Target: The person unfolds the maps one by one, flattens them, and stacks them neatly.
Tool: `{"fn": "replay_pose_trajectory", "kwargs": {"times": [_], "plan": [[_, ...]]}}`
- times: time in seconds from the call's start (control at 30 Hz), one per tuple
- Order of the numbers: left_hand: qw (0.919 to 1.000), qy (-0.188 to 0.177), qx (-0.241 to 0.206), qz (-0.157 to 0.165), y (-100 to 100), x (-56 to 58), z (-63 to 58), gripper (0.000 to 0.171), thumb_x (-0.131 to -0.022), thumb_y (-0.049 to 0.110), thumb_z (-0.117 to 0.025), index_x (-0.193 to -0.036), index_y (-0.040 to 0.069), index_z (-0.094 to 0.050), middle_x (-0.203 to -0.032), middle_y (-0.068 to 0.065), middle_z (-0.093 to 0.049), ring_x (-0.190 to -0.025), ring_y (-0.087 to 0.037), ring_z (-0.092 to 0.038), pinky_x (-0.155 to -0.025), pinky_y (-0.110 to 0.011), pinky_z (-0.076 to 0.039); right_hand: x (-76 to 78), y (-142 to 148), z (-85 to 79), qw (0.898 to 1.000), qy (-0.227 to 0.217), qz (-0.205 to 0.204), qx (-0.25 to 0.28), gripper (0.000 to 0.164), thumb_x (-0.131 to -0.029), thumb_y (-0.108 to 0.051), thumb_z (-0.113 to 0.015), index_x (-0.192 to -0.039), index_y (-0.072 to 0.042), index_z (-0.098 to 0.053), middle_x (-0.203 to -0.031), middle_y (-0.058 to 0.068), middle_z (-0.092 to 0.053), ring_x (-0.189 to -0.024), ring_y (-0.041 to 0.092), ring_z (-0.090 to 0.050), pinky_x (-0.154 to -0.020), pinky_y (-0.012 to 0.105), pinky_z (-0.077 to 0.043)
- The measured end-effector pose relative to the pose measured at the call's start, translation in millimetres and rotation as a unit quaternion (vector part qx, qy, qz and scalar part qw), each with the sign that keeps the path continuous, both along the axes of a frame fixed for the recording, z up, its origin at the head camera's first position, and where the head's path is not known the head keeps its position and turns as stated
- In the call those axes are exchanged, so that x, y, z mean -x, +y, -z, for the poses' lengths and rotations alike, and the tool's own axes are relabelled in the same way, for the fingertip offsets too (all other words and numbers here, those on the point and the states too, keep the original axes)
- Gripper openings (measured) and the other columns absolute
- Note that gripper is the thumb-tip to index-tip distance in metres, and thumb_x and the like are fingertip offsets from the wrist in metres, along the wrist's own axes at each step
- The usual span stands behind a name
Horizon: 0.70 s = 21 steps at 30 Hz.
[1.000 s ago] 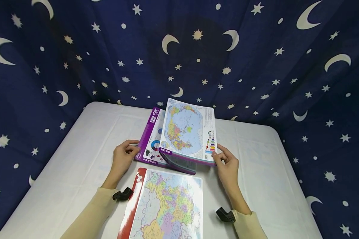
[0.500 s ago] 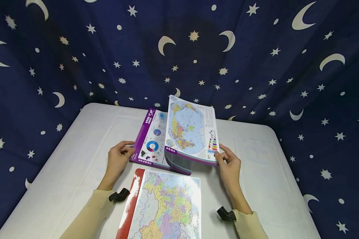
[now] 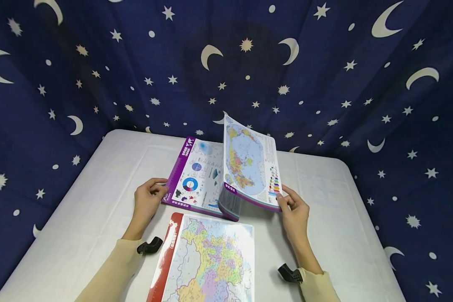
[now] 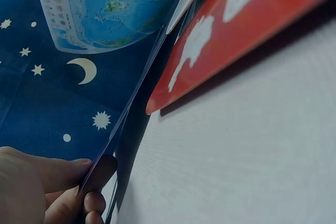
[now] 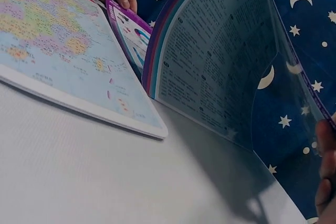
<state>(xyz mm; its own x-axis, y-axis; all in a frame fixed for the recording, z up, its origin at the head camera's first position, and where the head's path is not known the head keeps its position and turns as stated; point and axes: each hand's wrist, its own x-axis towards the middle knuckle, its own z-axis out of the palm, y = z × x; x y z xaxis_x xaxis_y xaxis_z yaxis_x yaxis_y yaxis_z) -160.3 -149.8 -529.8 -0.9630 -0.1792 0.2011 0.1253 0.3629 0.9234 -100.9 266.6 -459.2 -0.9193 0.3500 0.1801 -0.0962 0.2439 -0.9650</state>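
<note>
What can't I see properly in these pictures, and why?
Near end of red-edged map: head view, cut off by bottom edge.
Tiny print on raised world map: head view, too small.
Words on grey text page: right wrist view, small and dim.
Rest of left sleeve: head view, cut off by bottom edge.

I have a glossy, purple-bordered folded map sheet in view, part open on the white cloth-covered table. Its left panel, printed with charts, lies nearly flat. I see its right leaf raised and tilted, a colourful world map on top, its text-covered underside bowed in a curve.
</note>
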Motion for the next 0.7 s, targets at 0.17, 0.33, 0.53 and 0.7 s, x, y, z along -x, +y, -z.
{"fn": "replay_pose_trajectory", "kwargs": {"times": [0.17,0.33,0.53,0.7], "plan": [[1.0,0.0,-0.002,-0.007,0,-0.8,0.0,0.02,-0.092,0.005,-0.079,-0.113,0.006,-0.078,-0.079,-0.009,-0.077,-0.067,-0.008,-0.06,-0.068,-0.018,-0.043,3.1,12,17.5,1.0,0.001,0.008,0.0,0.035,-0.1,-0.002,-0.067,-0.135,0.0,-0.069,-0.066,-0.003,-0.06,-0.059,0.003,-0.046,-0.053,0.02,-0.034],[0.9997,-0.001,0.004,-0.022,-2,-1.1,0.1,0.019,-0.093,0.006,-0.078,-0.112,0.008,-0.078,-0.08,-0.009,-0.077,-0.067,-0.009,-0.058,-0.067,-0.019,-0.042,7.0,23,35.9,1.0,0.007,0.019,-0.007,0.034,-0.101,-0.008,-0.07,-0.134,-0.007,-0.071,-0.066,-0.006,-0.061,-0.059,0.003,-0.046,-0.053,0.021,-0.033],[0.9988,-0.008,0.005,-0.048,-7,-1.0,0.5,0.017,-0.093,0.006,-0.078,-0.11,0.008,-0.079,-0.081,-0.01,-0.078,-0.067,-0.007,-0.058,-0.064,-0.018,-0.041,5.4,26,36.0,1.0,-0.002,0.022,0.003,0.032,-0.101,-0.009,-0.069,-0.134,-0.008,-0.072,-0.067,-0.006,-0.063,-0.059,0.003,-0.047,-0.053,0.021,-0.033],[0.9984,-0.005,-0.001,-0.057,-11,-0.3,0.5,0.016,-0.093,0.005,-0.077,-0.108,0.008,-0.079,-0.082,-0.011,-0.079,-0.066,-0.006,-0.057,-0.062,-0.016,-0.041,4.0,30,37.5,0.999,-0.01,0.037,0.012,0.031,-0.102,-0.011,-0.069,-0.133,-0.008,-0.073,-0.069,-0.006,-0.066,-0.059,0.002,-0.046,-0.052,0.02,-0.032]]}}
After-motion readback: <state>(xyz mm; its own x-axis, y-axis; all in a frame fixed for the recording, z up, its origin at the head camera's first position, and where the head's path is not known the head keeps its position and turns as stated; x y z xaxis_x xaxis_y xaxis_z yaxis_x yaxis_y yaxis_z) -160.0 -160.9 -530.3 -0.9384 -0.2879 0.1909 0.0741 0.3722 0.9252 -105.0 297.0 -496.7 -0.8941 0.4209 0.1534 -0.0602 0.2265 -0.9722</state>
